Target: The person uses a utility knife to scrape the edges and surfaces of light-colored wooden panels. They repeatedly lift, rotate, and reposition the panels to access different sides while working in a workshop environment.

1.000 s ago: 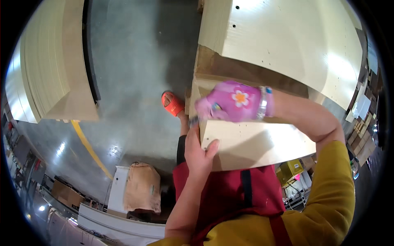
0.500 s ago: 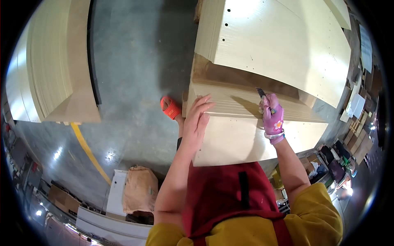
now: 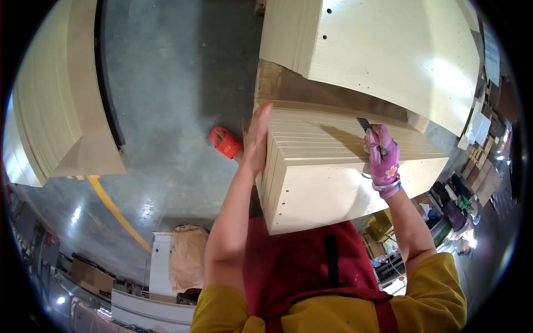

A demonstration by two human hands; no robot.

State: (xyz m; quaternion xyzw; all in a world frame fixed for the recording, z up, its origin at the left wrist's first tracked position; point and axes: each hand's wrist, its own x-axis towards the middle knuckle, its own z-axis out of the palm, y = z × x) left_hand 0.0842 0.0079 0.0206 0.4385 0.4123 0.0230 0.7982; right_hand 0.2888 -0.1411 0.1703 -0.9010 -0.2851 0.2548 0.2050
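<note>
A stack of pale boards (image 3: 333, 191) stands on edge right in front of me, its front panel facing my body. My left hand (image 3: 257, 141) lies with straight fingers against the left end of the stack, holding nothing. Over the top edges, toward the right, my right hand (image 3: 383, 158) wears a purple flowered glove. Its fingers are closed round a tool with a dark flat blade (image 3: 363, 123), whose tip points away from me and to the left. The rest of this tool is mostly hidden by the glove, so its exact kind does not show.
Beyond the stack sits a larger pile of pale panels (image 3: 388, 44) with drilled holes. Another board stack (image 3: 50, 111) stands at the far left. My orange slipper (image 3: 226, 143) is on the grey floor beside the boards. A yellow floor line (image 3: 119, 213) runs at the lower left.
My left hand has shifted from the top left corner of the boards onto their left end. Its fingers have straightened. My right hand, still gripping the tool, sits slightly farther right.
</note>
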